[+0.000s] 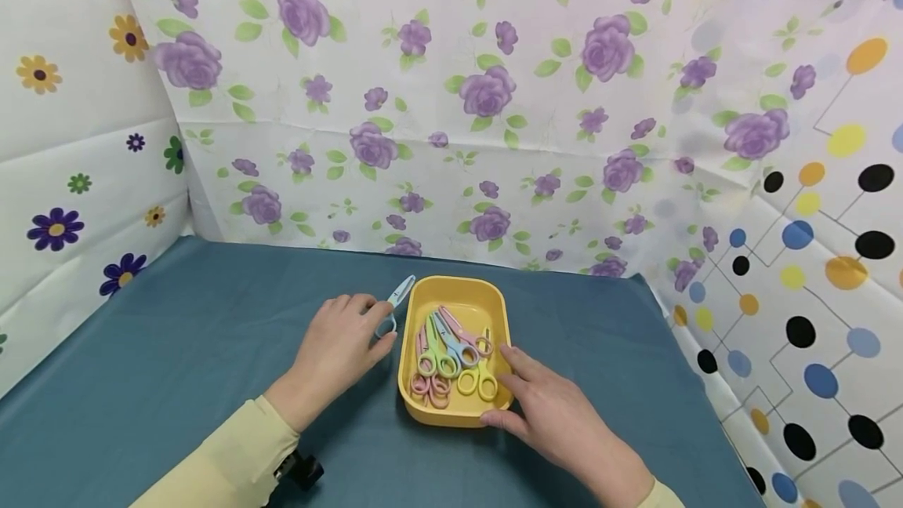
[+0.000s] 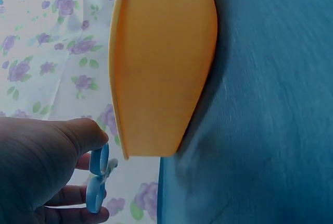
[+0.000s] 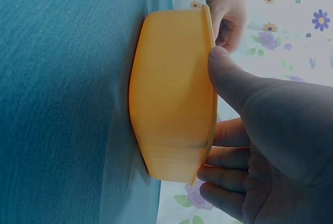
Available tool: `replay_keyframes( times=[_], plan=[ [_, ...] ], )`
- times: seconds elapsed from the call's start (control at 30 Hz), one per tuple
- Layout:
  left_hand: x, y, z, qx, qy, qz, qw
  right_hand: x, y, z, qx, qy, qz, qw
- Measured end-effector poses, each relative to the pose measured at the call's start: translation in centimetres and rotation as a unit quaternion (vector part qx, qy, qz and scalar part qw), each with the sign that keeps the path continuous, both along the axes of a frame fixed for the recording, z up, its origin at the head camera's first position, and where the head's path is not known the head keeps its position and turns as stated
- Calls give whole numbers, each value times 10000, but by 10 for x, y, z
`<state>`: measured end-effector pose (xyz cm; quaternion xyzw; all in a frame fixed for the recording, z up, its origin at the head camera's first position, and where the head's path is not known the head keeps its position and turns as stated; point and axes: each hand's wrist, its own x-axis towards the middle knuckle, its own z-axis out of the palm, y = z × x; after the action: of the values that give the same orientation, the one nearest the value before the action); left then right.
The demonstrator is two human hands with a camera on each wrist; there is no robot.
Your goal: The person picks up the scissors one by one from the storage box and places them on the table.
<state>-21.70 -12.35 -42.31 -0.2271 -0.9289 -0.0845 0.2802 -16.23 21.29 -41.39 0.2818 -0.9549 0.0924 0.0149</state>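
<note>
My left hand (image 1: 342,347) pinches light blue scissors (image 1: 400,294) by the finger loops, just left of the yellow tray (image 1: 455,419). Their blades point up and away in the head view. In the left wrist view the thumb and fingers meet at the blue scissors' loops (image 2: 95,193). My right hand (image 1: 557,414) rests against the tray's near right edge. Its thumb (image 3: 223,67) and fingers touch the rim without visibly wrapping it. Inside the tray lie yellow scissors (image 1: 487,384), green scissors (image 1: 436,355), blue scissors (image 1: 451,347) and several pink scissors (image 1: 462,329).
Dark teal cloth (image 1: 176,382) covers the table under the tray. Behind it hangs a white curtain with purple flowers (image 1: 487,92). Patterned sheets stand at the left and right sides, the right one with coloured dots (image 1: 800,332). A black device (image 1: 303,470) sits at the left wrist.
</note>
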Motion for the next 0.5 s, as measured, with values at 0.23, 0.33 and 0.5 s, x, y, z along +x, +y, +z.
replay_keyframes(
  times=[0.23,0.33,0.5],
  plan=[
    [-4,-7,-1,112,190,71,9997,1,-1,0,1,23,-16,10000],
    [-6,-10,-2,140,247,100,9995,1,-1,0,4,79,-6,10000],
    [-9,-15,-4,77,189,280,9994,1,-1,0,11,161,27,9999]
  ],
)
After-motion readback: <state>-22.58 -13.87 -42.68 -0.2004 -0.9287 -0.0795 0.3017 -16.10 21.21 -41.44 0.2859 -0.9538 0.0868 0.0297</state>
